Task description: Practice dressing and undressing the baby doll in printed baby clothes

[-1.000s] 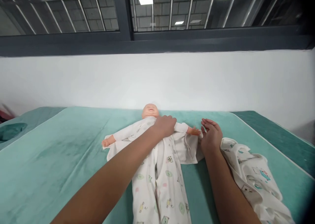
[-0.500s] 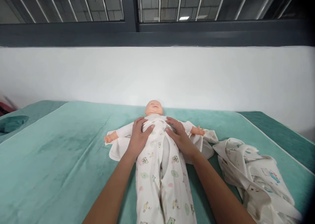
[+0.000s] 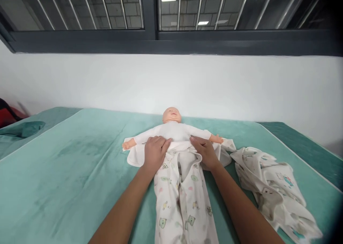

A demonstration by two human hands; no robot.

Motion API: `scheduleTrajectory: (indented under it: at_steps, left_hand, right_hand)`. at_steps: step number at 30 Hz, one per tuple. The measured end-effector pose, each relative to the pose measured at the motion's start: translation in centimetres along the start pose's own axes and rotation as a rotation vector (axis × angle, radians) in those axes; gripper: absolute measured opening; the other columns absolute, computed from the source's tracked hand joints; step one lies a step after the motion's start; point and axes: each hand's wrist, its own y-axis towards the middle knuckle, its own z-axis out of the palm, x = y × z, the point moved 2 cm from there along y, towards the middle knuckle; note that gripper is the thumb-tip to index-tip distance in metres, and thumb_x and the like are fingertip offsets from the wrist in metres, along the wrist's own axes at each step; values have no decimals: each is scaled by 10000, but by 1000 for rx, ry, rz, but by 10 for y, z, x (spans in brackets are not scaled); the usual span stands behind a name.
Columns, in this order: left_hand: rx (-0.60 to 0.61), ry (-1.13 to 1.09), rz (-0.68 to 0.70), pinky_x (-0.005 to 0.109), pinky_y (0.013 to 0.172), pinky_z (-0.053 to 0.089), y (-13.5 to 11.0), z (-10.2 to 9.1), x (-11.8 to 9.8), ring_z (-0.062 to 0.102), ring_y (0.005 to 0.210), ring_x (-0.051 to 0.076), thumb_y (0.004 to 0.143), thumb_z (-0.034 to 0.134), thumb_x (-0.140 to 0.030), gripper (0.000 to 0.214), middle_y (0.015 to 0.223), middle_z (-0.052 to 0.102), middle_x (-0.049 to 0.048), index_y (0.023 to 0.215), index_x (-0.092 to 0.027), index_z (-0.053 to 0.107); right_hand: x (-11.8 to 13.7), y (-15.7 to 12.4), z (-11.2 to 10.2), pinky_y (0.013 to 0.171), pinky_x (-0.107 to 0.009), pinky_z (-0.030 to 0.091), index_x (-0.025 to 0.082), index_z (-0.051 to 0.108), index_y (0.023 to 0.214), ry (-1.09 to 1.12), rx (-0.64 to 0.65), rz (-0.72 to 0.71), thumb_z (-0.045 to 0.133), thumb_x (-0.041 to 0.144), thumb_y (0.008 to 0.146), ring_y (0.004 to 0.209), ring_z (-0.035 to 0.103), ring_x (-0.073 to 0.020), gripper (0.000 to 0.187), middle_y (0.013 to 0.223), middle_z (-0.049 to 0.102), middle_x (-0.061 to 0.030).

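A baby doll (image 3: pixel 172 116) in a plain white top lies on its back on the teal mat (image 3: pixel 66 165), arms spread, head toward the wall. A white printed romper (image 3: pixel 182 197) covers its lower body and legs. My left hand (image 3: pixel 154 153) rests on the romper's upper edge at the doll's left side of the waist, fingers curled onto the cloth. My right hand (image 3: pixel 205 152) lies on the same edge at the other side, fingers pressed into the fabric. Both hands seem to grip the romper's top edge.
A crumpled white printed cloth (image 3: pixel 270 188) lies on the mat to the right. A white wall (image 3: pixel 171 83) and dark window frame stand right behind the doll. Darker green bedding (image 3: pixel 24 129) lies at the far left, a darker mat strip (image 3: pixel 308 147) at the right.
Both hands have slid down from the doll's chest to its waist, pulling the romper's top edge down and baring the white top. One second ago my right hand was off by the doll's arm.
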Motion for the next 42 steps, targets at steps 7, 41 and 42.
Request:
scheduleTrajectory:
  at_steps: [7, 41, 42]
  left_hand:
    - [502, -272, -188, 280, 677, 380, -33, -45, 13, 568, 792, 180, 836, 544, -585, 373, 847, 624, -7, 857, -215, 581]
    - [443, -306, -6, 441, 960, 458, -161, -91, -54, 483, 1205, 294, 722, 714, -532, 690, 1293, 498, 107, 1289, -241, 450]
    - [448, -275, 26, 466, 992, 444, -168, -90, -57, 443, 1265, 321, 640, 771, -554, 882, 1367, 441, 131, 1363, -238, 376]
  right_hand:
    - [-2, -44, -22, 602, -247, 361, 190, 542, 723, -66, 300, 132, 543, 566, 850, 643, 464, -132, 396, 672, 516, 33]
    - [40, -197, 4, 775, -321, 432, 203, 566, 1011, -351, 229, -9, 698, 495, 750, 887, 543, -214, 414, 952, 604, -27]
    - [43, -201, 2, 833, -347, 433, 201, 546, 1105, -378, 273, -47, 769, 513, 664, 974, 534, -243, 585, 1057, 598, -52]
